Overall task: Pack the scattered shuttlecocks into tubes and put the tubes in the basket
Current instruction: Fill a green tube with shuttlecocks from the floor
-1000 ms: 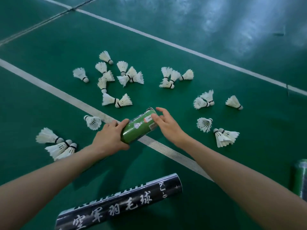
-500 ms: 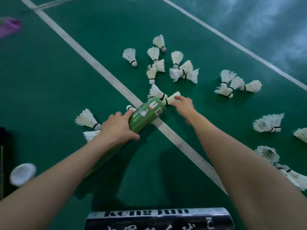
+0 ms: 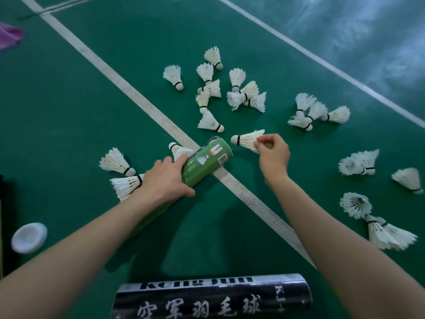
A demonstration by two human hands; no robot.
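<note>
Bottom edge of the frame, dead centre: a black tube (image 3: 213,298) lying on its side on the green court floor (image 3: 69,125), with "Kong Jun" and white Chinese lettering on it. Lower left there's a round white cap (image 3: 29,237) lying flat, well apart from everything else.

Moving up to the middle, the left hand (image 3: 165,180) has its fingers and thumb curled around the green tube (image 3: 204,162), gripping it near the far end. The tube is tilted, with that end pointing up and to the right, and it crosses over the white court line (image 3: 147,104). Just right of the tube's end, the right hand (image 3: 273,155) pinches a shuttlecock (image 3: 247,140) by the feather rim. Its cork points left at the tube's end, close to it but not touching.

A loose pair of shuttlecocks (image 3: 117,162) lies left of the left hand, and one more (image 3: 178,149) peeks out from behind the tube. A few more (image 3: 358,165) are spread down the right side.

Further up, around the upper middle, is the biggest bunch (image 3: 246,95), some overlapping each other, plus a smaller clump (image 3: 308,113) to its right. Something purple (image 3: 9,36) sits at the upper left edge; can't tell what it is.
</note>
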